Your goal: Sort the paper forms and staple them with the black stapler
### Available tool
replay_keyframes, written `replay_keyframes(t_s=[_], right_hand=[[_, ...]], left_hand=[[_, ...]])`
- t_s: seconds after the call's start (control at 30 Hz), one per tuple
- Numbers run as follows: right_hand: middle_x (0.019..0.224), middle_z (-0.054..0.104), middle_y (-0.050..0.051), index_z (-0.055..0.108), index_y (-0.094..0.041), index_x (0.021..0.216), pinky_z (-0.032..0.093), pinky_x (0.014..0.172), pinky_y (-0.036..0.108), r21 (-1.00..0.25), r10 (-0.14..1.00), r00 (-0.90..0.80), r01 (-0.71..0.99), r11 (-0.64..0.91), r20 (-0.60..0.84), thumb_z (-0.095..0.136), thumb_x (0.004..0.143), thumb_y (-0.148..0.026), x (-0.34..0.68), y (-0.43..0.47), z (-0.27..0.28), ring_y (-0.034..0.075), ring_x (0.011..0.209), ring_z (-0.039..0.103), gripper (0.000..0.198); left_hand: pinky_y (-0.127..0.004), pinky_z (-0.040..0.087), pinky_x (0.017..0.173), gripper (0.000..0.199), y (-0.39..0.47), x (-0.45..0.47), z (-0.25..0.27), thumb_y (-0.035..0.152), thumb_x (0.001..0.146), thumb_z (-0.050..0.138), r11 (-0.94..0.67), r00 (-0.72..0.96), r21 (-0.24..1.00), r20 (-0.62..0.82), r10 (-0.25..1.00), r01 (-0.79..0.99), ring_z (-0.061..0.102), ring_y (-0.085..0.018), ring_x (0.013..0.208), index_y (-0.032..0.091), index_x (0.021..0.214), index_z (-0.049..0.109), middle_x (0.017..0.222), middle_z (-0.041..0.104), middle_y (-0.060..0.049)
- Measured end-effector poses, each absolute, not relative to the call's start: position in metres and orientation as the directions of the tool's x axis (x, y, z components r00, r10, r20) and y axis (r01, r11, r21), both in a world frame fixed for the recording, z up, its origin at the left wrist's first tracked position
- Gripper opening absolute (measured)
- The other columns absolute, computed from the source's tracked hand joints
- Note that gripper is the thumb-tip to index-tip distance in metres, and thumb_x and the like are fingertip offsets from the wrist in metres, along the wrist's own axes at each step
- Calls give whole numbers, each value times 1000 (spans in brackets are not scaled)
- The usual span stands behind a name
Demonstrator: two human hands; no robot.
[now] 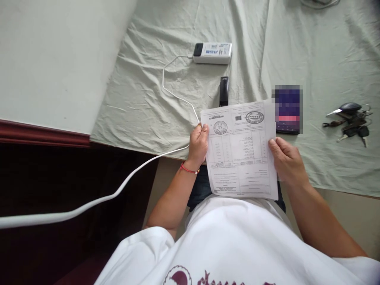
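A printed sheet of paper (pixel 240 158) with two round stamps spans the space between my hands, above my lap and the table's front edge. Its text reads upside down from here. My left hand (pixel 198 143) pinches the left edge, thumb on top. On the opposite edge, my right hand (pixel 287 160) grips with its thumb over the print and its fingers behind. The paper partly covers a black stapler-like object (pixel 224 91) lying just beyond it. A blurred-out phone (pixel 287 109) rests beside the top right corner of the paper.
A white power bank (pixel 212 53) lies farther back, with a white cable (pixel 164 81) running toward my left hand and off to the left. Several keys (pixel 353 122) lie at right. The table wears a wrinkled pale green cloth (pixel 142 107). A white surface (pixel 53 55) adjoins at left.
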State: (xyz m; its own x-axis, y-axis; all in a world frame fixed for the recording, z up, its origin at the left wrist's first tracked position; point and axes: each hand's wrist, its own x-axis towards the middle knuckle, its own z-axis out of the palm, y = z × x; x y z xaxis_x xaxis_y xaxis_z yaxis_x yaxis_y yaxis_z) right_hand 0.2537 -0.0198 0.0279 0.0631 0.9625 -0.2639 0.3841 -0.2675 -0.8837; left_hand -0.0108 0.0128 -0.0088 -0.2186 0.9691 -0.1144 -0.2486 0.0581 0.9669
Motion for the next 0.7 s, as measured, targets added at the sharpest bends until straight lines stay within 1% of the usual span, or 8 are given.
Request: replay_keyframes(t_s=[0.07, 0.17, 0.23, 0.3, 0.4, 0.5, 0.6, 0.7], right_hand=[[67, 47, -3, 49, -25, 73, 32, 53, 28, -879, 959, 65, 386, -280, -277, 59, 98, -59, 256, -19, 26, 15, 62, 43, 43], [64, 47, -2, 48, -25, 70, 32, 51, 28, -865, 954, 66, 409, -292, -292, 60, 97, -58, 259, -17, 24, 15, 60, 43, 44], [63, 48, -2, 49, -25, 70, 33, 50, 28, -863, 951, 65, 405, -302, -302, 60, 96, -56, 259, -16, 24, 16, 60, 45, 42], [62, 49, -2, 50, -25, 70, 34, 50, 29, -863, 945, 69, 389, -322, -321, 60, 96, -54, 259, -15, 25, 17, 59, 46, 40], [61, 51, -2, 51, -25, 70, 34, 49, 29, -859, 931, 89, 363, -362, -354, 62, 95, -51, 256, -13, 29, 17, 58, 47, 38], [62, 54, -1, 53, -25, 69, 36, 49, 29, -857, 915, 103, 322, -402, -391, 64, 92, -48, 253, -10, 33, 17, 58, 49, 35], [62, 57, -1, 56, -25, 70, 38, 48, 30, -857, 892, 123, 247, -452, -435, 66, 89, -46, 251, -6, 37, 18, 58, 53, 30], [63, 60, -1, 60, -25, 71, 38, 47, 30, -844, 860, 143, 168, -509, -490, 68, 87, -44, 249, -1, 39, 18, 56, 54, 25]], left_hand=[[-35, 60, 93, 30, 16, -12, -7, 49, 96, 71, 100, -191, 959, -154, 970, -265, 75, -25, 108, 19, 97, 69, 98, 79, -7], [-37, 61, 95, 20, 22, -12, -1, 39, 96, 70, 169, -159, 935, -227, 961, -312, 76, -25, 107, 18, 97, 69, 94, 78, -7], [-38, 60, 97, 12, 26, -12, 4, 30, 95, 68, 229, -157, 911, -296, 942, -343, 76, -24, 107, 18, 93, 68, 92, 78, -6], [-38, 60, 97, 6, 29, -12, 9, 21, 92, 67, 285, -177, 887, -366, 914, -363, 76, -23, 102, 18, 87, 66, 86, 76, -4], [-35, 61, 94, 17, 35, -12, 18, 9, 87, 66, 357, -221, 852, -460, 860, -384, 75, -20, 90, 19, 74, 60, 73, 70, 0], [-31, 61, 85, 23, 42, -12, 25, 4, 86, 62, 422, -239, 820, -531, 813, -387, 71, -16, 77, 18, 68, 58, 67, 66, 1], [-28, 59, 74, 24, 49, -13, 27, 3, 85, 60, 465, -235, 811, -559, 795, -356, 65, -14, 68, 17, 65, 62, 66, 65, 0], [-27, 56, 65, 24, 57, -15, 24, 3, 83, 60, 480, -227, 822, -552, 802, -306, 61, -14, 63, 17, 63, 62, 64, 65, -1]])
